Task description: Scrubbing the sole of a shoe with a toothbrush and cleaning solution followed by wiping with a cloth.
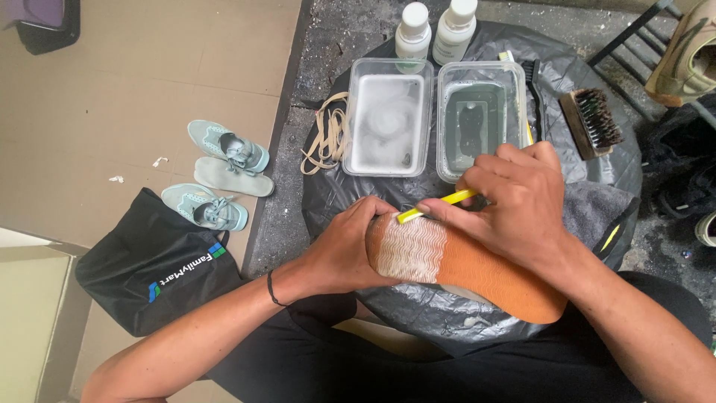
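An orange shoe sole (492, 280) lies upturned over a round surface covered in black plastic (447, 313). White foam covers its wavy tread near the toe. My left hand (347, 246) grips the toe end of the shoe. My right hand (514, 198) holds a yellow-handled brush (436, 206) against the foamy part of the sole; the bristles are hidden under my fingers.
Two clear tubs stand behind the shoe: one with soapy white water (386, 116), one with clear water (481, 112). Two white bottles (432, 30), a wooden brush (591, 122), beige laces (327, 138), a grey towel (597, 213). On the floor left: two pale green sneakers (224, 145), a black bag (153, 261).
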